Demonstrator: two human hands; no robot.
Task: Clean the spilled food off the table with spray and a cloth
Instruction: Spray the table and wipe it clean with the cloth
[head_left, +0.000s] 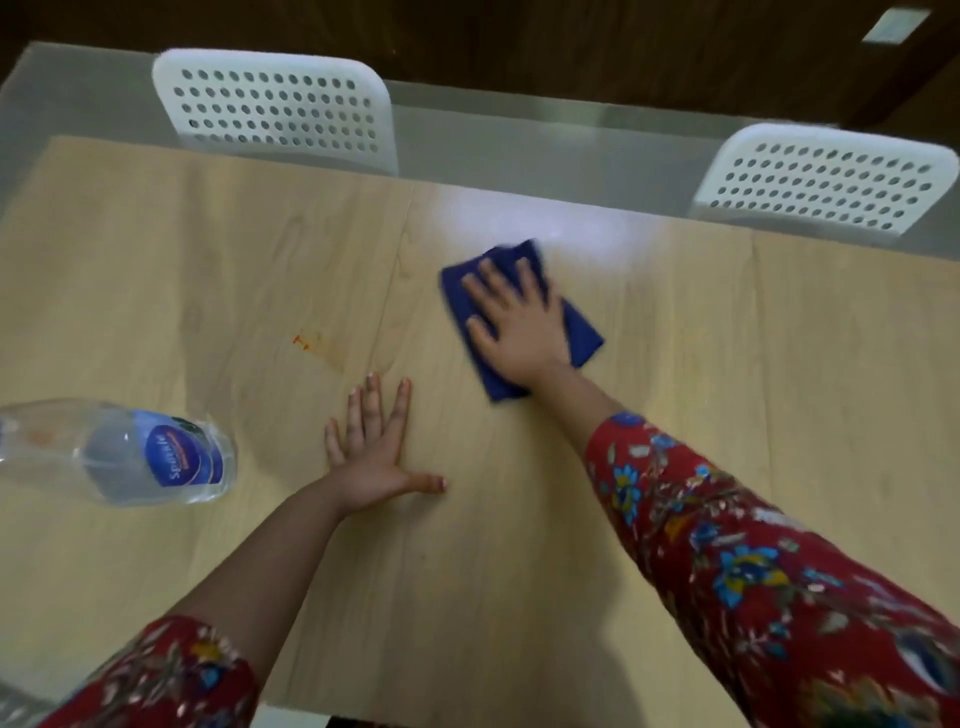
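Observation:
My right hand (517, 325) lies flat with spread fingers on a folded dark blue cloth (584, 338), pressing it onto the light wooden table (727, 364) right of centre. The cloth looks slightly blurred. Left of the cloth, a small orange-red food smear (307, 344) marks the tabletop. My left hand (376, 447) rests flat on the table, fingers straight, just below and right of the smear. A clear spray bottle (156, 457) with a blue label lies on its side at the left edge; its nozzle end is out of frame.
Two white perforated chairs (275, 111) (826, 182) stand at the table's far side. A frosted glass border (78, 88) runs around the wooden top. Dark floor lies beyond.

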